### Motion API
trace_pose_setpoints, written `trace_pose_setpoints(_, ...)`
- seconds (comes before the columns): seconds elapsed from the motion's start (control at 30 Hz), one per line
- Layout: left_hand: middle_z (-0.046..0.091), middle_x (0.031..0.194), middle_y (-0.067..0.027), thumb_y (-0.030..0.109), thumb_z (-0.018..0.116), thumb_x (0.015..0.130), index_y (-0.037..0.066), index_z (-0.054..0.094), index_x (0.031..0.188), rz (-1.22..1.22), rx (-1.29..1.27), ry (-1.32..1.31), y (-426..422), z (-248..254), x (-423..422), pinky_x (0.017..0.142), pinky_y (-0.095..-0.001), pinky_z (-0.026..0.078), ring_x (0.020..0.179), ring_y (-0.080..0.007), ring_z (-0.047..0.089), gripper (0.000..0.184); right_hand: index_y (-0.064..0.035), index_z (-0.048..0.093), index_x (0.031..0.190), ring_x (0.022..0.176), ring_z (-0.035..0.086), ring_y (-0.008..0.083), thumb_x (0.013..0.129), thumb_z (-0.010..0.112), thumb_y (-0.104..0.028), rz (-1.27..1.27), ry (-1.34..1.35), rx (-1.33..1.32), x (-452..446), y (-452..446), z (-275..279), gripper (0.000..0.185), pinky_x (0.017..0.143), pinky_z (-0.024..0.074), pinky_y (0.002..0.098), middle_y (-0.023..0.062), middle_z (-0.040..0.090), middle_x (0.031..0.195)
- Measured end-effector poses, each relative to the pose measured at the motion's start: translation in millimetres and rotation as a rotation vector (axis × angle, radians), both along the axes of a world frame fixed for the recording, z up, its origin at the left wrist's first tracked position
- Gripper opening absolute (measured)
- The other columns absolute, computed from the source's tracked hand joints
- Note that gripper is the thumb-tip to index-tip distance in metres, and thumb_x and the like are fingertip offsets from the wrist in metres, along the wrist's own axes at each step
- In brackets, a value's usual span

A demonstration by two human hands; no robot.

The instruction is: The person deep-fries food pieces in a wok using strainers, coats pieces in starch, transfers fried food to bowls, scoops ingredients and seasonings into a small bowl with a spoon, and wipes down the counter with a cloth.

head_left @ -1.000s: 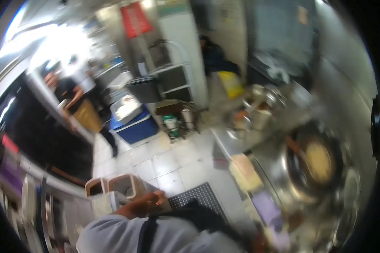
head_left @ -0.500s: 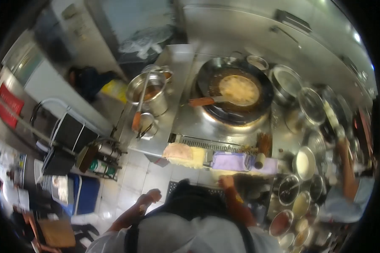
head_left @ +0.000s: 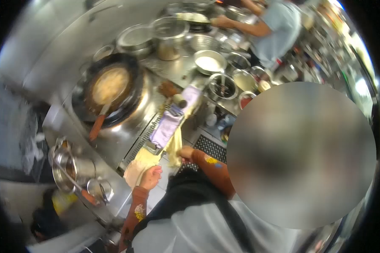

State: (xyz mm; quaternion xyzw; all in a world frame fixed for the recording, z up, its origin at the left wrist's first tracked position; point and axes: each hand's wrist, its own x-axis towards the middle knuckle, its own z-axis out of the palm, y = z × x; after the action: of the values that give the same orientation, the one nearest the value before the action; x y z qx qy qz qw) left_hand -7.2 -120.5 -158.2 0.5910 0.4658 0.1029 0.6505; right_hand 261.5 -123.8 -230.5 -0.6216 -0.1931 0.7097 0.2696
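1. Any markings on the purple cloth, on the stove edge nearest the body from the wok, are too blurred to be read.
2. A large area at right is hidden by a round blur; the wooden-handled skimmer is partly sunk among pale food in the wok.
3. The left hand is loosely curled beside the pink cloth, bodyward of the wok; whether cloth is gripped cannot be told.
4. The right hand is partly closed at the hanging yellow cloth, right of the pink cloth; its grip is obscured.
5. Compared with the earlier frame, the view has been turned, both hands have been brought nearer the cloths, and more of a co-worker is shown beyond the wok.
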Motion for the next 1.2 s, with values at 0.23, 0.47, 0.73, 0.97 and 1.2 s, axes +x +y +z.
trace_pose_setpoints(0.23,0.060,0.101,-0.0084,0.015,0.056,0.090,0.013,0.019,0.144,-0.018,-0.035,-0.167,-30,-3,124,0.049,-0.0263,0.051,0.071,-0.0143,0.059,0.065,-0.0057,0.062,0.080,0.046,0.049,0.0106,0.082,0.071,-0.025,-0.207,0.109,0.212,18,-32,33,0.022,0.039,0.0436,0.0287,0.0020,0.054,0.059)
trace_pose_setpoints(0.47,0.055,0.069,-0.0027,0.010,0.052,0.091,0.002,0.058,0.092,0.002,-0.005,0.039,-19,-71,172,0.042,-0.0226,0.042,0.052,-0.0093,0.050,0.010,-0.0068,0.061,0.106,0.055,0.059,0.0176,0.086,0.060,-0.021,-0.423,0.074,0.303,75,-186,31,0.024,0.050,0.0530,0.0333,0.0053,0.061,0.085)
trace_pose_setpoints(0.73,0.056,0.062,-0.0068,0.020,0.052,0.092,0.003,0.059,0.088,-0.626,0.741,0.395,-35,-154,110,0.043,-0.0309,0.046,0.049,-0.0159,0.055,0.018,-0.0076,0.061,0.095,0.053,0.055,0.0136,0.088,0.057,-0.016,-1.155,0.031,0.146,158,-394,13,0.012,0.046,0.0492,0.0306,0.0047,0.059,0.075)
trace_pose_setpoints(0.97,0.058,0.070,-0.0071,0.017,0.053,0.089,0.005,0.059,0.097,-1.100,0.510,0.707,-45,-184,178,0.047,-0.0320,0.048,0.055,-0.0180,0.057,0.015,-0.0058,0.057,0.111,0.059,0.057,0.0118,0.088,0.058,-0.016,-1.504,-0.153,0.272,175,-499,90,0.026,0.054,0.0503,0.0274,0.0045,0.061,0.088)
trace_pose_setpoints(1.2,0.060,0.077,-0.0075,0.014,0.055,0.087,0.006,0.058,0.106,-0.659,0.032,0.487,-70,-150,304,0.051,-0.0331,0.051,0.061,-0.0200,0.060,0.021,-0.0078,0.056,0.095,0.052,0.052,0.0153,0.085,0.059,-0.016,-2.085,-0.398,0.477,171,-644,114,0.013,0.046,0.0453,0.0291,0.0069,0.060,0.076)
